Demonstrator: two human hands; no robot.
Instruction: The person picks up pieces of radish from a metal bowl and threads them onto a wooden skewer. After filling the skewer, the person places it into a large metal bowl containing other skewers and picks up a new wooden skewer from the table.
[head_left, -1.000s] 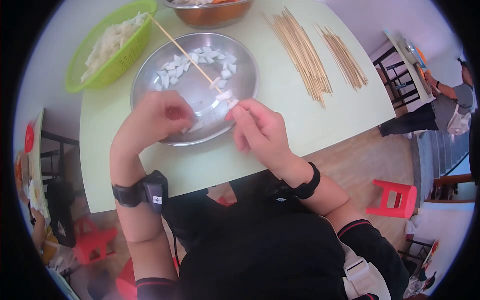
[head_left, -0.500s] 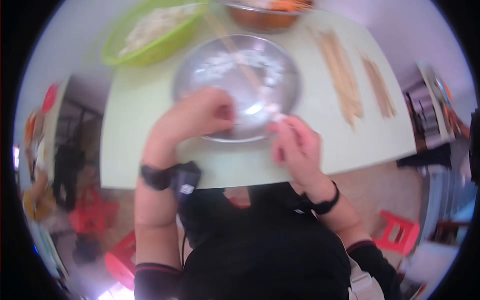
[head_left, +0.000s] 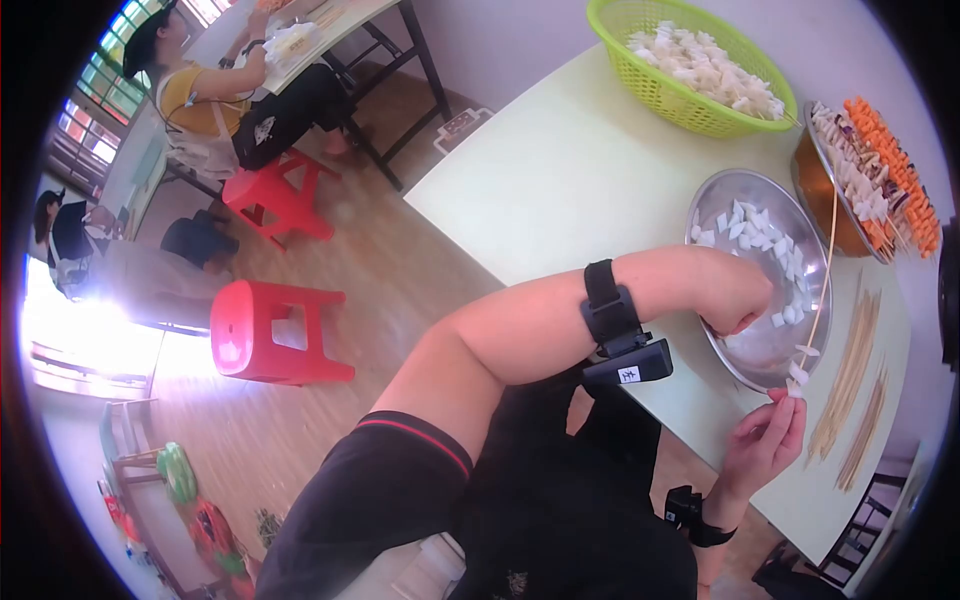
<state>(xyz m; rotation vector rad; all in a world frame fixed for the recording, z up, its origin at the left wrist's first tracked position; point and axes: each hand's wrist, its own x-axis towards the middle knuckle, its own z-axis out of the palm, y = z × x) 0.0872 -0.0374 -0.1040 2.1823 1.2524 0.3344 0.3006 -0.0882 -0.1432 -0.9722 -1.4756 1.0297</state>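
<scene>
My right hand is closed in a pinch at the lower part of a bamboo skewer, just outside the bowl's near rim. A few white pieces are threaded near my fingertips, and the long bare stick points up past the bowl. My left hand hangs over the steel bowl with its fingers curled; what they hold, if anything, is hidden. Loose white cut pieces lie in the bowl, mostly along its far and right sides.
A green basket of white pieces and a metal bowl of loaded skewers stand farther back. Bare skewers lie at right. Red stools are on the floor at left; a person sits at another table.
The camera view has turned left, so the table now appears at the right and is sharper. My left hand stays at the bowl, and my right hand still holds the skewer.
</scene>
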